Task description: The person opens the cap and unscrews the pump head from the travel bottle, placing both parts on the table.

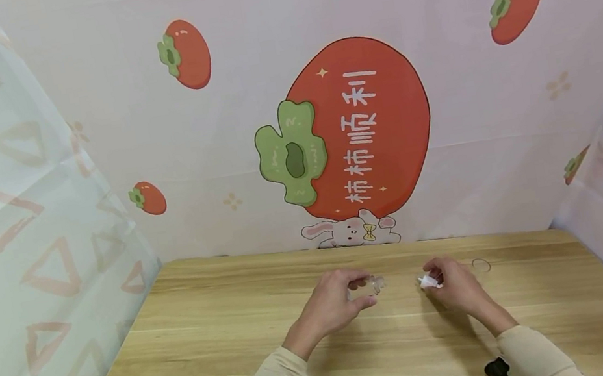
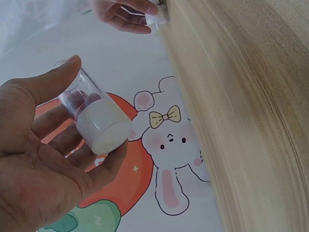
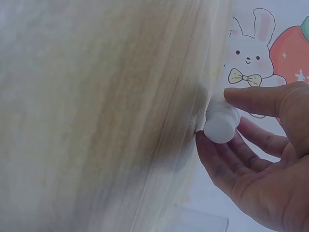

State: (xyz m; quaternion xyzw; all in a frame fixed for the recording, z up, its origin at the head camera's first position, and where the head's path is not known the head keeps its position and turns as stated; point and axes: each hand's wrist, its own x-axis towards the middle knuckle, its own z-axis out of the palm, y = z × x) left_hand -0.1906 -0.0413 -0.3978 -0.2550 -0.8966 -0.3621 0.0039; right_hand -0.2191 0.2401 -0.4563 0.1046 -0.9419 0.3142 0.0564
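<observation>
My left hand (image 1: 336,301) grips a small clear bottle (image 2: 91,92) between thumb and fingers, above the table. One end of the bottle is white (image 2: 108,126), and fingers show through its clear wall. A short way to the right, my right hand (image 1: 454,282) pinches a small white piece with a round end (image 3: 220,126), like a pump or nozzle top. In the head view this white piece (image 1: 429,281) points toward the bottle, apart from it. The fingers partly cover it, so its full shape is hidden.
A thin clear ring-shaped outline (image 1: 481,264), perhaps a clear cap, is on the wood-grain table (image 1: 195,336) beside the right hand. Behind the table hangs a white cloth (image 1: 231,41) printed with persimmons and a rabbit. More printed cloth (image 1: 15,213) covers the left side.
</observation>
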